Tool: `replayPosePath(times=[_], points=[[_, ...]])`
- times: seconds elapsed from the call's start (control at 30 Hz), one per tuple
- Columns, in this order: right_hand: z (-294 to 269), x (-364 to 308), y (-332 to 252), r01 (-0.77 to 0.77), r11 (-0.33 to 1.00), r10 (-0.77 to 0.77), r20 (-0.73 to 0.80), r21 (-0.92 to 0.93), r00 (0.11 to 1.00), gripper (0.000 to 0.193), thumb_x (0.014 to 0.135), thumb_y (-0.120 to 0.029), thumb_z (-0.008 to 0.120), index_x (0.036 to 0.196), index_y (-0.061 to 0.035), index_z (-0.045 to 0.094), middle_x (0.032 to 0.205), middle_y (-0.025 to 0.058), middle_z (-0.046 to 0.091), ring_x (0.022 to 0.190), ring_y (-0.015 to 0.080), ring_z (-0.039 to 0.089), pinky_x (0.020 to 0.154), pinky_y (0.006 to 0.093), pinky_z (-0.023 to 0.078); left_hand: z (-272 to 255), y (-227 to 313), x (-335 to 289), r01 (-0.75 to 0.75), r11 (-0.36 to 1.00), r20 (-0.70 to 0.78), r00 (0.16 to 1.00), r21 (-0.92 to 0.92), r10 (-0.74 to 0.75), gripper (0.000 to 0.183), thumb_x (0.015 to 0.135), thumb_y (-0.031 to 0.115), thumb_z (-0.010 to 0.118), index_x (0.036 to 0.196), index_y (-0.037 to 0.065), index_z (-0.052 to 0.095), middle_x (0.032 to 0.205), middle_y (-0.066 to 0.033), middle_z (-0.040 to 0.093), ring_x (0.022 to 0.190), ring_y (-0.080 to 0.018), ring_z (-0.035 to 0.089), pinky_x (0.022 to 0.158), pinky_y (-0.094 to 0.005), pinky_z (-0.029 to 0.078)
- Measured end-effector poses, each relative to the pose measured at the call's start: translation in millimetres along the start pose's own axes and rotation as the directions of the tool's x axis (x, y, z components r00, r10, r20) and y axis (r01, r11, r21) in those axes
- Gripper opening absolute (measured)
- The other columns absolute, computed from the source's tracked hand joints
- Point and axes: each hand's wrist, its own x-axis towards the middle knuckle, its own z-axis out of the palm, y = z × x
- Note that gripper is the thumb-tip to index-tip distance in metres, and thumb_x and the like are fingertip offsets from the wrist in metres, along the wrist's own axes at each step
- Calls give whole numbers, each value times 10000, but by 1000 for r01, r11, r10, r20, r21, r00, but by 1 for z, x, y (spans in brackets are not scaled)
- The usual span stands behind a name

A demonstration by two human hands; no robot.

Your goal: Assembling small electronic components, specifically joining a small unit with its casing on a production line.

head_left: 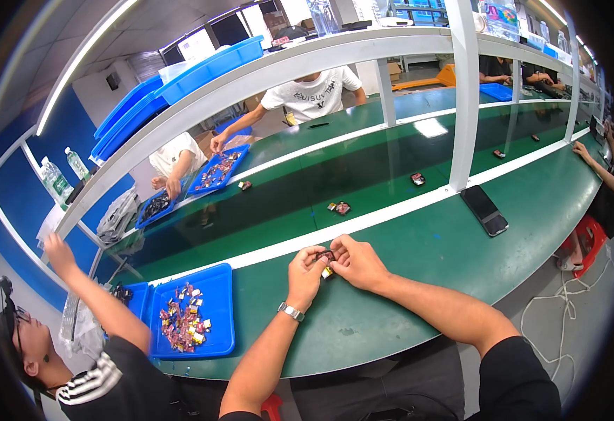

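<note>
Small part (326, 272) is pinched by the left hand (305, 275) and the right hand (358, 264), fingertips closed on it, over the green table (370, 333). Another part (red and yellow) (343, 208) is seen at twelve o'clock, a phone (484, 210) at two, a blue tray (223, 309) at eight.

a silver metal wristwatch with a linked band (291, 311) sits behind the left fingers (310, 257); farther behind the right fingers (348, 248) comes a short black fabric sleeve (517, 379).
</note>
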Motion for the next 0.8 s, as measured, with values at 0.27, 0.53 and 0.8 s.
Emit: replayPosePath(times=[0.27,0.53,0.8], points=[[0,-1,2,-4,1000,4,-13,-1,1000,247,818,-81,672,1036,20,614,792,126,691,697,226,683,676,347,545,-2,-6,2,-5,1000,49,999,1,5,225,903,-48,592,1127,-36,574,1077,-98,657,1001,-139,633,864,-261,518],[4,-2,2,-5,998,4,-24,-64,1000,250,816,-61,676,1041,16,599,823,117,687,720,208,669,679,333,544,-2,-7,1,-30,999,54,998,28,28,229,897,-58,595,1124,-34,573,1076,-100,654,988,-139,635,846,-261,528],[5,-2,5,14,993,-16,-11,-119,1000,283,828,-70,659,1078,-9,540,818,156,668,771,342,664,695,436,521,-2,-7,2,-11,1000,63,998,22,9,235,890,-68,598,1123,-37,582,1068,-108,664,981,-144,647,832,-262,532]])
